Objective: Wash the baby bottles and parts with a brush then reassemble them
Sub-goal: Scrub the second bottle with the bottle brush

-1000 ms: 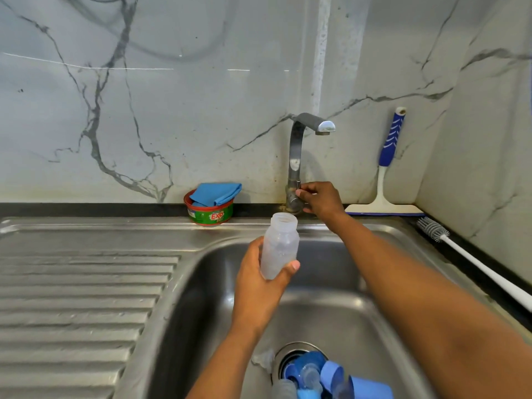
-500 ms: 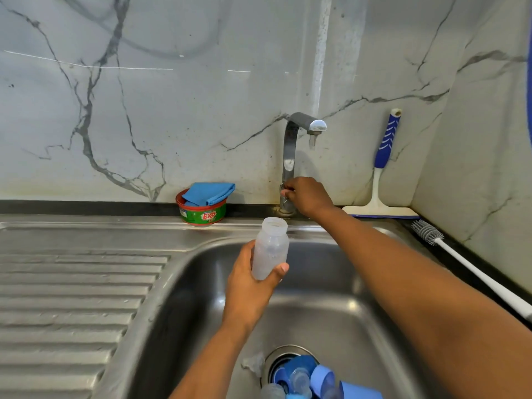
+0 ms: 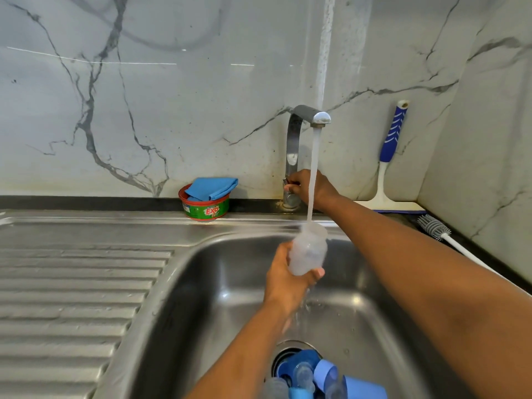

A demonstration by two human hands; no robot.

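My left hand (image 3: pixel 283 279) grips a clear baby bottle (image 3: pixel 308 249) upright over the sink basin (image 3: pixel 218 298), its open mouth under the running stream from the tap (image 3: pixel 305 122). My right hand (image 3: pixel 309 190) holds the tap's handle at the base. Blue caps, rings and clear teats (image 3: pixel 313 375) lie piled over the drain at the bottom. The white bottle brush (image 3: pixel 449 237) with grey bristles lies on the counter at the right.
A green and red soap tub (image 3: pixel 207 210) with a blue cloth (image 3: pixel 211 188) on it stands behind the sink. A blue-handled squeegee (image 3: pixel 387 168) leans in the wall corner. The ribbed drainboard (image 3: pixel 72 298) stretches to the left.
Water now runs from the tap. My left hand has carried the bottle to the right, under the stream. My right hand stays on the tap handle.
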